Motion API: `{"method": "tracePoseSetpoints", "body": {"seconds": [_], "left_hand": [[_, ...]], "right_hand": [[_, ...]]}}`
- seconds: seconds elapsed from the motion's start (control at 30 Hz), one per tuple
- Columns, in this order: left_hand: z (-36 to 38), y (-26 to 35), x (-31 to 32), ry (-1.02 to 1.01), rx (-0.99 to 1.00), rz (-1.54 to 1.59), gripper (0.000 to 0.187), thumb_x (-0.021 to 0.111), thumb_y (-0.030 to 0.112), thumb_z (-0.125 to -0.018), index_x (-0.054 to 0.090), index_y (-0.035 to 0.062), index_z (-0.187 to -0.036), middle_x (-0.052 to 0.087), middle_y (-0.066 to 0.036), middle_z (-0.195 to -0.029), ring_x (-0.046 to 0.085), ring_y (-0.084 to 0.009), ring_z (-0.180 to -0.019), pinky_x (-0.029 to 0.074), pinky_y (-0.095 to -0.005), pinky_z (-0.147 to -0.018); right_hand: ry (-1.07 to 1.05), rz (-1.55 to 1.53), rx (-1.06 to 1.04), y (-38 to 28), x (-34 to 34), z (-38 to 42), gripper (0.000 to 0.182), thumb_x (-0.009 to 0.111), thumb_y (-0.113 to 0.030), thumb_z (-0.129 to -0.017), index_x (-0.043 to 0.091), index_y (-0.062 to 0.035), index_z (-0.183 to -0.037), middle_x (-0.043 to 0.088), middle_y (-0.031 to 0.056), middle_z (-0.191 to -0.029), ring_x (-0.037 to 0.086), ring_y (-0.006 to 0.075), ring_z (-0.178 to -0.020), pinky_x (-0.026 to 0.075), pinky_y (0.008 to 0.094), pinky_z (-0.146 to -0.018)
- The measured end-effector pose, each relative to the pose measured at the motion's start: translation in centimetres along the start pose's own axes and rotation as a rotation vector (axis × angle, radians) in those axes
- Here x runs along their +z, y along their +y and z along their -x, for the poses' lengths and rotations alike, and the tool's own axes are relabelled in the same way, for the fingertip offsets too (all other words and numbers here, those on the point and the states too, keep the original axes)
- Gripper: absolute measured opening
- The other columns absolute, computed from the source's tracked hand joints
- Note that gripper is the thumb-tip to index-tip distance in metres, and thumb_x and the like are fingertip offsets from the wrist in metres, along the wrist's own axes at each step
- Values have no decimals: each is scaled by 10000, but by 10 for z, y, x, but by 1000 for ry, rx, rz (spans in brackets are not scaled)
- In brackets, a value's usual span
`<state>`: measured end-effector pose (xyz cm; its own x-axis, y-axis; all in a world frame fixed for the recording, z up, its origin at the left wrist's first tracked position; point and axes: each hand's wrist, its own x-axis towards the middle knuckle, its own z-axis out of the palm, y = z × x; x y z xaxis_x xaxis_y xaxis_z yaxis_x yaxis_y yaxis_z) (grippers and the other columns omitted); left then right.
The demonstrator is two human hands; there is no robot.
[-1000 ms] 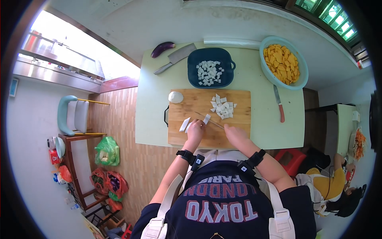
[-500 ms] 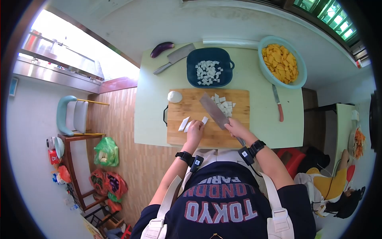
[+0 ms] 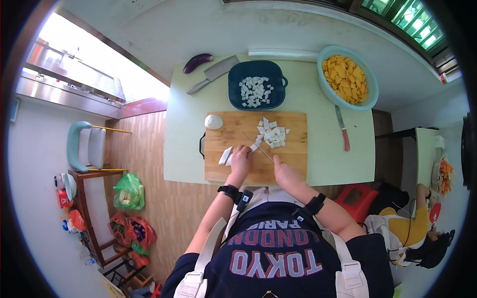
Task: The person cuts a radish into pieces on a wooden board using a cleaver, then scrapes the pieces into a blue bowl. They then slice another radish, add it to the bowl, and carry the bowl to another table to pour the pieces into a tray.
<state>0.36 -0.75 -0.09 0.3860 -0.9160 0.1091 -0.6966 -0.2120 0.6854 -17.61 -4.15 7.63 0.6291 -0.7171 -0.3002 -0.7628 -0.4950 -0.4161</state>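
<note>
On the wooden cutting board (image 3: pixel 293 164), my left hand (image 3: pixel 241 160) is closed over a strip of white radish (image 3: pixel 255 147) and steadies it. My right hand (image 3: pixel 287 172) grips the handle of a cleaver (image 3: pixel 262 151), whose blade stands on edge beside the strip's right end. Left of my fingers lie further cut slices (image 3: pixel 225 155). A heap of diced pieces (image 3: pixel 273 135) sits beyond the blade, and a rounded radish chunk (image 3: pixel 213 122) rests at the board's far left corner. Fingertips of my left hand are partly hidden.
Behind the board stands a dark blue basket (image 3: pixel 233 94) holding white dice. A second cleaver (image 3: pixel 218 70), an eggplant (image 3: pixel 198 63), a light blue bowl (image 3: pixel 373 94) of orange slices and a red-handled knife (image 3: pixel 343 128) share the table. Another person (image 3: pixel 405 228) sits at right.
The cleaver has turned from lying flat-side up to edge-on and moved left beside the radish strip. My left hand stays on the strip. The whole view has shifted slightly.
</note>
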Motion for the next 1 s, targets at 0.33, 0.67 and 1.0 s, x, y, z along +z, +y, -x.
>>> {"method": "tracePoseSetpoints", "body": {"seconds": [0.33,0.67,1.0], "left_hand": [[-1,-2,-2,15,25,29,43,619,53,-702,600,28,-732,580,-117,-808,538,-311,-793,447,-380,-692],[-3,-2,-4,2,33,41,63,634,55,-688,594,23,-725,583,-119,-801,540,-311,-787,450,-381,-685],[-3,-3,-5,-46,16,29,77,635,57,-696,609,16,-756,594,-120,-797,546,-305,-805,443,-368,-706]], "right_hand": [[-84,-104,4,-3,8,-19,185,415,-50,-800,401,47,-957,586,223,-654,596,387,-630,472,469,-528],[-101,-144,1,-5,12,-28,165,416,-52,-794,409,49,-924,581,255,-657,589,405,-636,466,486,-546],[-85,-596,117,33,21,-56,165,420,-123,-826,449,4,-927,590,235,-683,579,400,-625,446,506,-549]]}}
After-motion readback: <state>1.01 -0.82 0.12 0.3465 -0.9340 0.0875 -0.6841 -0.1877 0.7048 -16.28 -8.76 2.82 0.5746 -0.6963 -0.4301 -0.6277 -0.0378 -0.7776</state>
